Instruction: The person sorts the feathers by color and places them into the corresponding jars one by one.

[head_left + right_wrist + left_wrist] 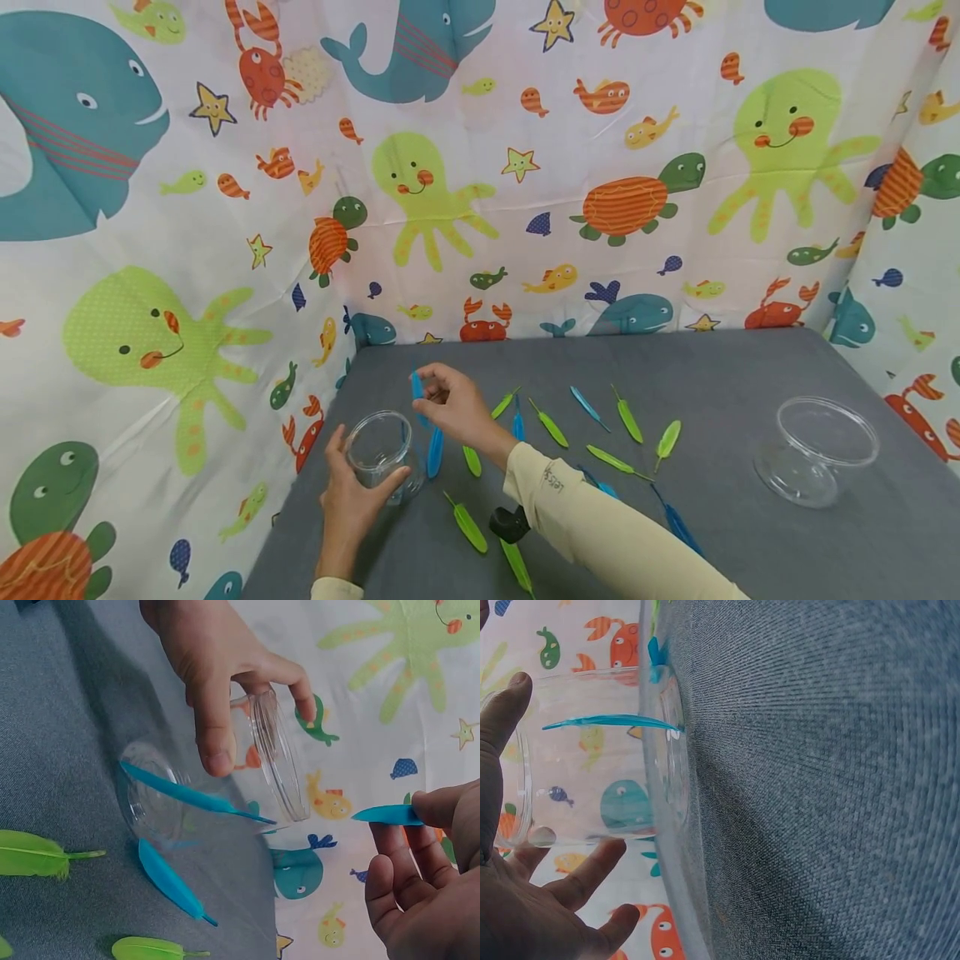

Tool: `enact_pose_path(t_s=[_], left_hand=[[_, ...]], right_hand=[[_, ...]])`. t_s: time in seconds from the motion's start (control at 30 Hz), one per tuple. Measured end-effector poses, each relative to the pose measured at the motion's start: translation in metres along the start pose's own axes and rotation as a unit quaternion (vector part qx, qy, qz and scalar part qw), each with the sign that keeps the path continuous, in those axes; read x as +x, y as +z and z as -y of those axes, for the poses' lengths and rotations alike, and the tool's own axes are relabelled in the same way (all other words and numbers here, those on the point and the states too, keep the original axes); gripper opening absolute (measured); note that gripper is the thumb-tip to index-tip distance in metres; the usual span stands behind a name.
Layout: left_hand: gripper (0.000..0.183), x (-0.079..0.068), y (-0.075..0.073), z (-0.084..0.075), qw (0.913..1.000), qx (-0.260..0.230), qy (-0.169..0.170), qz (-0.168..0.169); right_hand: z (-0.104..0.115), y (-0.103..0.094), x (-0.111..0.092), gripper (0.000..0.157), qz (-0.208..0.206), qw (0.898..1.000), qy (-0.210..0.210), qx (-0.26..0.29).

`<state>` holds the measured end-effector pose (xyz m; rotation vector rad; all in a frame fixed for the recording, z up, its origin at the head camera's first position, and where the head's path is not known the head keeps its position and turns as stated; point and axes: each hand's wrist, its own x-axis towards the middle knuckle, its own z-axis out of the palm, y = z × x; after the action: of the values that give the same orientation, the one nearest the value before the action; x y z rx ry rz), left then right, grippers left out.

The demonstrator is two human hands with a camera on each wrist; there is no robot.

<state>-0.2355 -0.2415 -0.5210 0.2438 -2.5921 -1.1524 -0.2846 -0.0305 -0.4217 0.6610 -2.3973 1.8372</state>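
My left hand (356,492) grips a clear round jar (577,769) at the left of the table, thumb on one side and fingers on the other. A blue feather (187,791) shows through the jar's wall, apparently leaning inside from base to rim. Just beyond the jar's rim, my right hand (457,408) pinches another blue feather (390,815) between thumb and fingertips. On the table beside the jar lies a further blue feather (435,452). Green feathers, including one close by (468,525), lie around the right forearm.
A second clear jar (813,454) with a wide rim stands at the right of the grey table (720,375). Several green and blue feathers (626,419) are scattered between the jars. A curtain printed with sea animals (465,308) borders the table's back and sides.
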Motion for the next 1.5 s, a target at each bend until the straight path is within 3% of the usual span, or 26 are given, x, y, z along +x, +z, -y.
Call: enact_pose_path(t_s=[0.3,0.7,0.87,1.03,1.5], left_hand=[[0.126,-0.002,0.000,0.001,1.0000,0.002,0.001,0.008],[0.123,-0.005,0.007,0.002,0.9999,0.004,-0.007,0.013],[0.122,-0.007,0.010,0.002,0.9999,-0.002,-0.011,0.011],[0.121,-0.007,0.011,0.001,0.9999,-0.001,-0.008,0.010],[0.126,-0.001,0.002,0.001,0.9998,0.004,-0.019,0.003]], right_hand=[[0.006,0.009,0.005,0.036,0.003,1.000,0.002,-0.019],[0.011,0.041,0.008,0.030,-0.011,0.999,0.032,-0.019],[0.007,0.047,0.004,0.032,0.020,0.999,0.027,-0.037],[0.007,0.045,0.000,0.033,0.061,0.997,0.029,-0.034],[-0.004,0.015,-0.006,0.029,0.047,0.999,0.008,-0.011]])
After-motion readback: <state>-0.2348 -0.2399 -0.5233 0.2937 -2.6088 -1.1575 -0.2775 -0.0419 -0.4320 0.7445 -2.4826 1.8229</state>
